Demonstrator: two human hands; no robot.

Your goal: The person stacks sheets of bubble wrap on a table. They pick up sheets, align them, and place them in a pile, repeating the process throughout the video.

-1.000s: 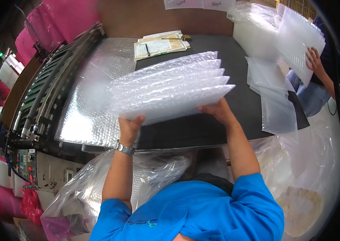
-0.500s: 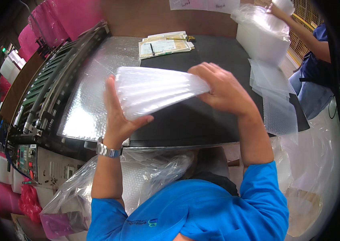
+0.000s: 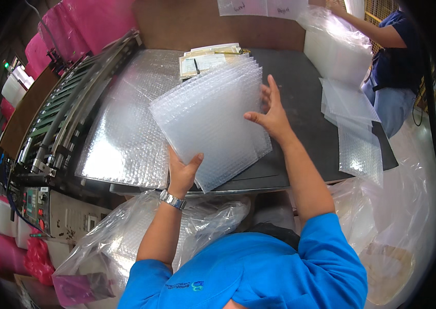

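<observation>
A stack of clear bubble wrap sheets (image 3: 213,118) is tilted over the dark tabletop, its layers slightly fanned along the far edge. My left hand (image 3: 183,172) grips its near-left edge, thumb on top and the fingers hidden underneath. At the stack's right edge is my right hand (image 3: 272,116), open, with thumb and fingers spread; whether a fingertip touches the stack I cannot tell. To the left lies a flat, shiny bubble wrap sheet (image 3: 125,118) on the table.
Papers with a pen (image 3: 196,66) lie at the back. Loose bubble wrap pieces (image 3: 359,147) overhang the table's right edge, near a tall plastic-wrapped stack (image 3: 334,56). A co-worker (image 3: 395,67) stands beyond it. A roller machine (image 3: 68,108) runs along the left.
The stack has swung from a bent, narrow fan to a flatter, broad face. My right hand has let go of its right end and opened; my left hand has closed on the near-left edge.
</observation>
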